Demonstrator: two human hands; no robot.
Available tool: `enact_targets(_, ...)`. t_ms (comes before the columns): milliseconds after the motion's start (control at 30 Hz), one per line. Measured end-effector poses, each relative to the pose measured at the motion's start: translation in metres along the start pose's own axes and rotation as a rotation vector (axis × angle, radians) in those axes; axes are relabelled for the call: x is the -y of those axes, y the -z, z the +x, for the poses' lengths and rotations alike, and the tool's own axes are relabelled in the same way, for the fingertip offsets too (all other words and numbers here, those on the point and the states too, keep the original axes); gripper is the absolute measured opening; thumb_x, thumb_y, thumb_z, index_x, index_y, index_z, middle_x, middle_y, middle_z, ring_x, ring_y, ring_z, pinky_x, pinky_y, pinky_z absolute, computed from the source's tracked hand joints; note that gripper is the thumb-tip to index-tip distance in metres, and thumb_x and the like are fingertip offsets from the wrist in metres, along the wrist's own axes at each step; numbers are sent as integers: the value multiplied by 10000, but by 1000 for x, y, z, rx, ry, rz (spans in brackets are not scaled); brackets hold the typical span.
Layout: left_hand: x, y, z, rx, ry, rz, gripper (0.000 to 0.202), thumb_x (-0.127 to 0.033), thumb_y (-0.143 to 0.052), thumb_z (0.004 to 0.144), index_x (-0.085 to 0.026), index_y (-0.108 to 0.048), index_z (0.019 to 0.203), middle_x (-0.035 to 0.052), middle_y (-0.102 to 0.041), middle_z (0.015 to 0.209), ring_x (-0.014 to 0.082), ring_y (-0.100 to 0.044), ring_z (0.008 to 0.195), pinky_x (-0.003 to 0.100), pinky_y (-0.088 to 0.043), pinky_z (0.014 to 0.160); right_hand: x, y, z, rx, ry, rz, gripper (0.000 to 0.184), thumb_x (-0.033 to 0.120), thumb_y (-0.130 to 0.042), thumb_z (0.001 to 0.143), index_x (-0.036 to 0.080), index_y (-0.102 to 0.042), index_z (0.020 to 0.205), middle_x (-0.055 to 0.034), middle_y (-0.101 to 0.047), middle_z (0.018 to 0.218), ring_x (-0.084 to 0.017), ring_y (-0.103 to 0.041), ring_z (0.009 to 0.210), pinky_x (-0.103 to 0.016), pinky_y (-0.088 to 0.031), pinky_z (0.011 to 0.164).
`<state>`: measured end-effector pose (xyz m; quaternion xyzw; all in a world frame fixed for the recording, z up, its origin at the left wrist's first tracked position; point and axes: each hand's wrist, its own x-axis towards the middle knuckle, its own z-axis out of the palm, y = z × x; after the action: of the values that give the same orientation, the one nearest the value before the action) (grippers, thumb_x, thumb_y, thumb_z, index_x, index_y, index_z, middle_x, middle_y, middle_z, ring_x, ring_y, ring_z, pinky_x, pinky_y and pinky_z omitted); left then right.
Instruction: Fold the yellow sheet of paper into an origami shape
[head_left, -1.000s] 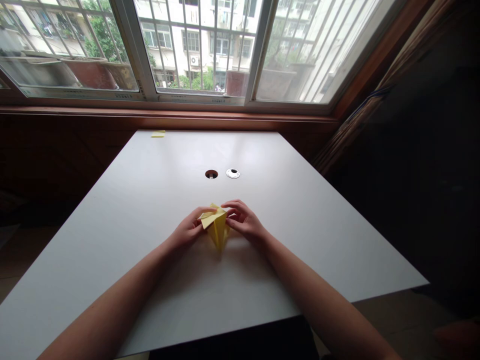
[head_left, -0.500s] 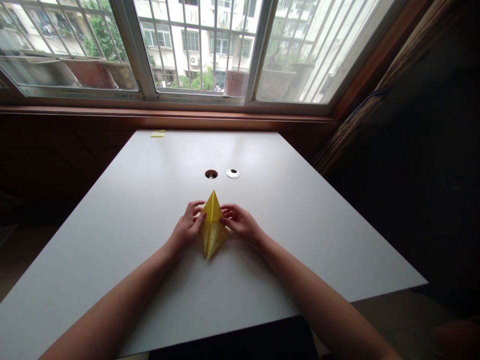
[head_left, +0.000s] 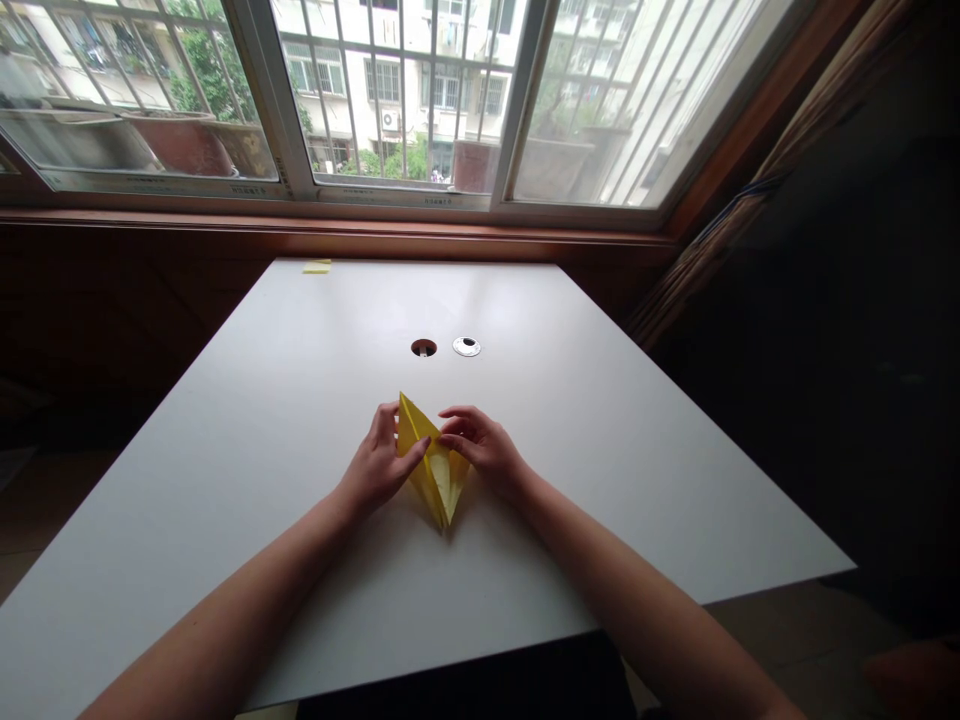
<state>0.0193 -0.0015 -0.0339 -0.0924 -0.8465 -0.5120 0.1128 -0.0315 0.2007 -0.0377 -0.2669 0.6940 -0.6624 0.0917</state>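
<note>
Now, in the head view, the yellow folded paper [head_left: 439, 478] is held over the worktop [head_left: 600, 430], toward the near edge, with its upper point swung leftward since a moment ago. It is grasped between thumb and fingers of the left hand [head_left: 380, 460], while its right side is touched by the right hand [head_left: 485, 440], whose grip cannot be judged; apparently, the folded shape is being reoriented.

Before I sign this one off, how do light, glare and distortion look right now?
Head view: backlit, with the window brightest and the right side nearly black; head view: soft sheen on the far part of the white table, faint shadow beneath the yellow folded paper; head view: apparent wide-angle stretch towards the table's near corners.
</note>
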Motion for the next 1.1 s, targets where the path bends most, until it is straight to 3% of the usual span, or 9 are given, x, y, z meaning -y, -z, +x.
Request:
enact_targets(133,-3,1,0,1,46,-48,479,-344,-621,848,-255,-399,1264,69,-570,1119,189,-644,862,334,-552,710,4,-2,-1,-45,25,-51,300,388,-686,849,251,-612,1106,-26,-711,896,-172,-675,816,-320,-548,755)
enact_targets(400,-10,4,-2,25,97,164,546,-384,-638,819,-273,-377,1285,73,-576,1177,244,-641,934,381,-517,770,6,-7,-2,-38,83,-71,265,383,-678,865,233,-625,1077,-48,-718,917,-190,-693,859,-362,-559,833)
enact_targets(600,0,2,-1,-25,73,2,479,-327,-612,837,-252,-403,1261,57,-601,1096,161,-632,762,322,-519,715,4,-6,-3,-75,87,-58,298,421,-702,840,231,-629,1058,-44,-726,898,-196,-698,850,-367,-570,821)
enact_targets(800,-4,2,1,-13,112,-117,311,-316,-570,869,-237,-461,1149,17,-612,954,132,-606,683,269,-506,643,3,-5,-2,-99,88,-40,277,391,-712,836,234,-631,1049,-39,-722,891,-195,-700,842,-363,-575,820)
enact_targets(967,-1,0,1,-51,58,-60,369,-307,-589,865,-248,-424,1189,49,-527,1130,116,-594,750,260,-537,631,-1,-3,-1,-195,81,-6,261,379,-713,831,228,-631,1028,-33,-694,886,-186,-687,821,-352,-582,786)
enact_targets(1100,-4,1,0,-107,-107,77,439,-321,-651,840,-256,-412,1202,74,-445,1200,153,-590,889,304,-567,691,-2,2,0,-262,24,66,285,405,-707,826,216,-612,1017,-25,-650,900,-175,-672,802,-350,-594,755)
